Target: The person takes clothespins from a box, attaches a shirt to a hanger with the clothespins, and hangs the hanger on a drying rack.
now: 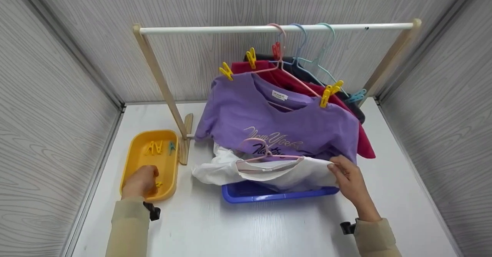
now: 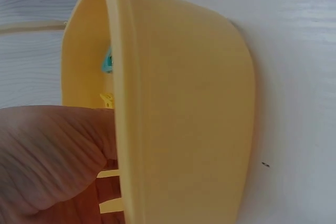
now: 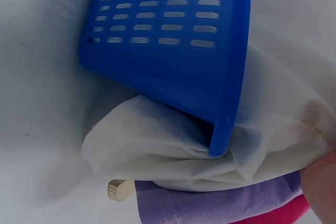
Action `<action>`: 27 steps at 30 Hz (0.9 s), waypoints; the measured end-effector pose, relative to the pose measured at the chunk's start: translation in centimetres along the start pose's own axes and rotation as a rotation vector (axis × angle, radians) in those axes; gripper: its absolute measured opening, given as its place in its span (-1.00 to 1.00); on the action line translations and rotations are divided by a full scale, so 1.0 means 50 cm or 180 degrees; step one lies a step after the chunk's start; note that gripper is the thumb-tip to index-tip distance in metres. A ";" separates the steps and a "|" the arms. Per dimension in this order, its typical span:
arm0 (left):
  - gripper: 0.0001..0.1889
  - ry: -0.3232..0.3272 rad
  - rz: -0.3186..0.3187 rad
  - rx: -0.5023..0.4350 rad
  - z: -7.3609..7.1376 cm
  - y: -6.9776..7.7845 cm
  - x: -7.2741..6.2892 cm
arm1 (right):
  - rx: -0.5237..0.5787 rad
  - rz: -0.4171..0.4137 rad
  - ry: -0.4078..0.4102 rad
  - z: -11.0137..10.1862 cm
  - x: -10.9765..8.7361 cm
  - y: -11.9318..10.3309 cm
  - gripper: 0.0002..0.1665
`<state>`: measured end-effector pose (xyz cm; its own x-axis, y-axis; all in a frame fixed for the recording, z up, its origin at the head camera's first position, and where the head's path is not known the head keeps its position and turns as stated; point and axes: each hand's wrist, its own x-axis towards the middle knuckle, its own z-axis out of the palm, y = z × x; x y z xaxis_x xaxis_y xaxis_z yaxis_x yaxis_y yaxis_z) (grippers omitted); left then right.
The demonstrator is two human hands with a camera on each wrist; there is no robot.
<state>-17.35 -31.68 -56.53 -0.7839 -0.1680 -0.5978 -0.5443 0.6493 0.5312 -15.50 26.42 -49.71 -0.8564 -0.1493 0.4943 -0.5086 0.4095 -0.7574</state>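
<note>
My left hand [image 1: 141,180] reaches down into the yellow basin [image 1: 131,149], its fingertips hidden in the head view and behind the rim in the left wrist view. A yellow clothespin [image 1: 158,184] lies right beside its fingers; I cannot tell if they hold it. My right hand [image 1: 348,176] pinches the right end of a white shirt [image 1: 307,170] between thumb and fingers. Through its neckline runs a pink hanger [image 1: 268,153], hook up. The shirt drapes over a blue basket [image 1: 253,198], whose slotted side shows in the right wrist view.
Behind, a white rail [image 1: 215,29] on wooden posts carries a purple shirt [image 1: 234,103], a dark red garment [image 1: 367,143] and a dark one, clipped to hangers. Yellow clothespins [image 1: 153,148] and a teal clothespin [image 1: 172,147] lie in the basin. Grey panels enclose the sides and back.
</note>
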 end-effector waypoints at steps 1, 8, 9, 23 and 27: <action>-0.59 0.0006 0.0071 0.0162 -0.002 0.000 0.003 | 0.0019 0.0005 0.0007 0.000 0.000 0.000 -0.81; -0.60 0.0074 0.0305 0.0753 -0.006 0.001 0.016 | 0.0028 0.0134 0.0041 0.001 0.001 -0.004 -0.85; -0.62 0.0085 0.0306 0.0744 -0.006 0.001 0.016 | 0.0021 0.0179 0.0045 0.001 0.002 -0.005 -0.85; -0.75 0.0275 0.0459 0.0860 -0.008 -0.006 0.023 | 0.0038 0.0315 0.0092 0.003 0.003 -0.009 -0.89; -0.74 0.0353 0.0579 0.0913 -0.012 -0.005 0.030 | -0.0003 0.0328 0.0109 0.004 0.003 -0.010 -0.89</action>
<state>-18.57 -32.53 -57.18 -0.8964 -0.0998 -0.4318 -0.2991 0.8552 0.4233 -15.41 25.98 -49.33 -0.9005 -0.0755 0.4283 -0.4180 0.4218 -0.8046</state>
